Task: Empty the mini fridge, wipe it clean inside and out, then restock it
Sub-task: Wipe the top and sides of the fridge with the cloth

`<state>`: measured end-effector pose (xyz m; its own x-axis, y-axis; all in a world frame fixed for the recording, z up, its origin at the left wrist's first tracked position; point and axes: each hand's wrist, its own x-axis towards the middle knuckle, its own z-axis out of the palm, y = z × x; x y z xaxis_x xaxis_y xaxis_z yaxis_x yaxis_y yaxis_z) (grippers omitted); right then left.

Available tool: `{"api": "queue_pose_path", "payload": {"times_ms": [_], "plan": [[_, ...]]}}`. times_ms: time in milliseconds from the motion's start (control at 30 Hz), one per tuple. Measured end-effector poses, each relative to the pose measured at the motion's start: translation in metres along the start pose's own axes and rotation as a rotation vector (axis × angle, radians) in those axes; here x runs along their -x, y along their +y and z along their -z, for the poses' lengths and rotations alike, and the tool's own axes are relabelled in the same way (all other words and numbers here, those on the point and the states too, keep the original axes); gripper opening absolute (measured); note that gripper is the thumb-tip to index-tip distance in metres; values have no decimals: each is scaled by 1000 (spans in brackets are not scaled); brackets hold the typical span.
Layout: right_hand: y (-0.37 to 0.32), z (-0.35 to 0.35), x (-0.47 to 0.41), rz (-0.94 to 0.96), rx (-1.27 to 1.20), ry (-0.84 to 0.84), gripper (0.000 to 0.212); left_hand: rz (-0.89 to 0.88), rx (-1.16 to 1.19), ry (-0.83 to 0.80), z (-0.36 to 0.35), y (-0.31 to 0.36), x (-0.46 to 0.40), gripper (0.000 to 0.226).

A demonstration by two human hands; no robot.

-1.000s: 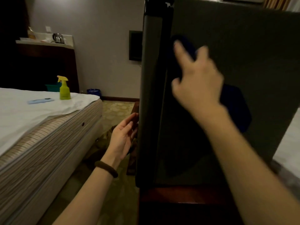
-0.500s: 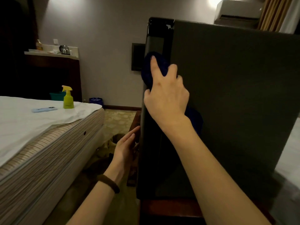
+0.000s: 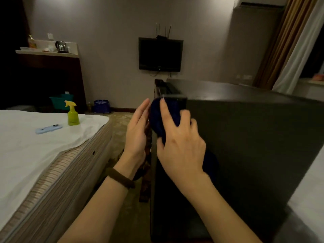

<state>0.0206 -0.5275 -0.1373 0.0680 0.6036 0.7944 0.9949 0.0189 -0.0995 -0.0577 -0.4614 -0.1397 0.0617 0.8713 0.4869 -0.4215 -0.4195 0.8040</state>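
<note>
The right hand [image 3: 182,146] presses a dark blue cloth [image 3: 164,118] against the fridge [image 3: 254,146], its grip spread flat over the cloth rather than bunched around it, fingertips [image 3: 162,102] reaching the top corner. A second ago this hand was out on the broad side panel; half a second ago it had slid to the front edge, and now it sits on the upper front corner where side, door edge and top meet. The view has also risen, so the fridge's top face shows. I take that to mean the side panel is about done and the wipe is turning to the door edge or the top.

The left hand [image 3: 138,134] has come up as well. It was low by the door edge before; now it is open, palm toward the fridge, just beside the cloth at the front edge. Its grip holds nothing; whether it touches the door I cannot tell. It may be steadying the door or getting ready to take the cloth.

The fridge stands on a dark wooden stand, close beside the bed [image 3: 43,151]. On the bed sheet lie a phone [image 3: 49,128] and a green spray bottle [image 3: 72,114], upright and well apart from both hands. Farther off, a TV [image 3: 160,54] hangs on the wall and a kettle [image 3: 60,46] sits on a surface [image 3: 45,53] at the left.

The inside cannot be seen from here, so the outside wipe looks to be the step in hand, with restocking still ahead.
</note>
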Motion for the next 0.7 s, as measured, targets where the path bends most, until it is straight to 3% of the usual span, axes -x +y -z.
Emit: {"api": "queue_pose_path", "payload": {"times_ms": [100,333,500,567,700], "plan": [[5,15,-6,-37,-27,-108,88,42,-58,-41,-17,29,-27,29],[13,42,-13,-319,-56,-399,112,353,-259,-117,-35,70,-74,31],[-35,46,-21,-312,-308,-1003,80,482,-497,-168,-48,87,-88,36],[-43,59,-23,-425,-327,-1011,77,512,-547,-233,-49,92,-88,35],[-35,106,-52,-490,-315,-835,90,564,-542,-260,-38,104,-96,35]]}}
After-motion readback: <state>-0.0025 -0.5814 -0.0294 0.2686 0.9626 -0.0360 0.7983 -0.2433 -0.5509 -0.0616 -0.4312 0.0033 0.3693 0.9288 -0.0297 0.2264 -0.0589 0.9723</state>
